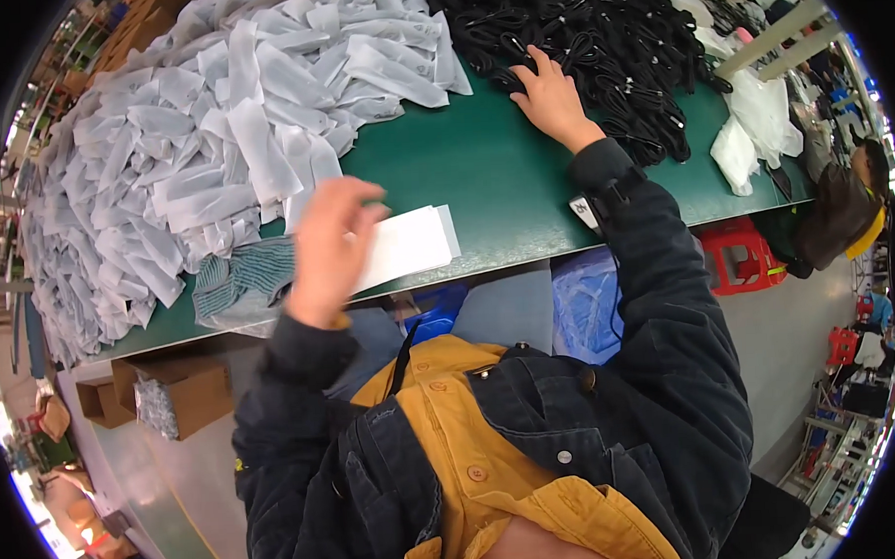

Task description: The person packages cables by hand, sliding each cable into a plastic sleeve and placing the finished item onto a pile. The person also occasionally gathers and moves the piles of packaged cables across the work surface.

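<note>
Coiled black cables lay heaped on the green desk, at two o'clock from the nearer right hand, whose parted fingers touched them, the heap's axis running ten-to-four; the left hand was too blurred to tell.

The green counter is heaped with pale packets and, farther right, black coiled cables; white sheets, striped cloth and white plastic are also borne.
</note>
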### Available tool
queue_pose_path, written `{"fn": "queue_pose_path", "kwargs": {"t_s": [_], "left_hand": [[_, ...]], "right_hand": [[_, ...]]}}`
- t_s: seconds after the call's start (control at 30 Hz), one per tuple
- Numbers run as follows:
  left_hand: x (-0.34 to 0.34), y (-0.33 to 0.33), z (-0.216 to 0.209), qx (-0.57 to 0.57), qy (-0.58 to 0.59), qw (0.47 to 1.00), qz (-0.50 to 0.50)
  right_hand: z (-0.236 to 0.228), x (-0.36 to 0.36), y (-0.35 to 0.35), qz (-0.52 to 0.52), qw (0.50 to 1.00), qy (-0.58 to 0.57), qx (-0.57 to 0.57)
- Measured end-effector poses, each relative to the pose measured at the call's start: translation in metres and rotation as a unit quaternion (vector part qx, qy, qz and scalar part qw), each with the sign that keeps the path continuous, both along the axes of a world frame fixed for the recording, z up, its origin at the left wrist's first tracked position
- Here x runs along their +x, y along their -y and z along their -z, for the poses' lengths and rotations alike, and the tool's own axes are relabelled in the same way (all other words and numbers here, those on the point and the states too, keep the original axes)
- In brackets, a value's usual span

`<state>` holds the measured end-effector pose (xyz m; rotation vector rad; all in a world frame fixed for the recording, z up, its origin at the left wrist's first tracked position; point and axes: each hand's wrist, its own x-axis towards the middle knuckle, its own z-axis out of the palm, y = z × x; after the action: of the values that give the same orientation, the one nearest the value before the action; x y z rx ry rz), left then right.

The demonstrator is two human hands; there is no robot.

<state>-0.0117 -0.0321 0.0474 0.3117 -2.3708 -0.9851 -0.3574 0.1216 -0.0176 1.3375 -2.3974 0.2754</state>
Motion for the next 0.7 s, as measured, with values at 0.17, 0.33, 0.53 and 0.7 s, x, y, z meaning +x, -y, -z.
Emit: {"fn": "queue_pose_path", "kwargs": {"t_s": [0.17,0.33,0.53,0.7], "left_hand": [[-0.001,-0.040,0.042,-0.087,0.027,0.996,0.018],[-0.005,-0.045,0.064,-0.077,0.047,0.996,0.008],[-0.001,-0.048,0.064,-0.012,0.015,1.000,-0.014],[0.002,-0.052,0.061,0.113,0.041,0.993,-0.013]], "right_hand": [[-0.014,0.063,-0.009,0.003,0.996,0.082,0.035],[-0.014,0.097,-0.035,-0.109,0.989,0.068,-0.075],[-0.030,0.167,-0.052,-0.030,0.879,0.440,-0.180],[-0.030,0.202,-0.064,-0.055,0.787,0.586,-0.186]]}}
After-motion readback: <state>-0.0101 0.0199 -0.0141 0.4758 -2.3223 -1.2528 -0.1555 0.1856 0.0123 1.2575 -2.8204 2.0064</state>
